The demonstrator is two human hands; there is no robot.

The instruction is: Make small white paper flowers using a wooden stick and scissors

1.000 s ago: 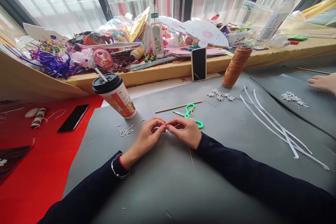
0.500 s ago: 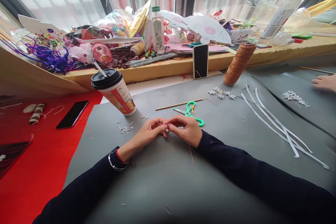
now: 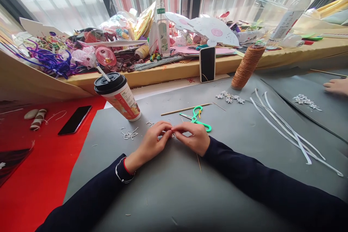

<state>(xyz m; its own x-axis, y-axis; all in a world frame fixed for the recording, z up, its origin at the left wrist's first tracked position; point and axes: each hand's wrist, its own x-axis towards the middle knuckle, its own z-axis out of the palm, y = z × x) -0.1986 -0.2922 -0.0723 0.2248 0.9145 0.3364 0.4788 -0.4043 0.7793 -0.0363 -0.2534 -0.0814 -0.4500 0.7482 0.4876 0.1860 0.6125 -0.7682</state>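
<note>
My left hand (image 3: 152, 141) and my right hand (image 3: 193, 137) meet over the grey mat, both closed in a pinch. Between their fingertips is a small white piece (image 3: 173, 135), mostly hidden by the fingers; it looks like cord. Just behind my right hand lie green-handled scissors (image 3: 195, 116), blades slightly apart. A thin wooden stick (image 3: 199, 163) pokes out from under my right wrist. To the left of my left hand is a little heap of white cord snippets (image 3: 129, 134). Small white knotted flowers (image 3: 230, 97) rest farther back on the right.
A paper cup (image 3: 122, 101) with black lid and straw stands at left, near a dark phone (image 3: 75, 120) on red cloth. White cords (image 3: 288, 130), a brown thread spool (image 3: 248, 66) and an upright phone (image 3: 207, 64) are beyond. Another person's hand (image 3: 337, 86) shows far right.
My left hand has shifted and turned slightly, its fingers drawn closer together. The small white piece is now more covered by the fingertips. My right hand has barely moved.
</note>
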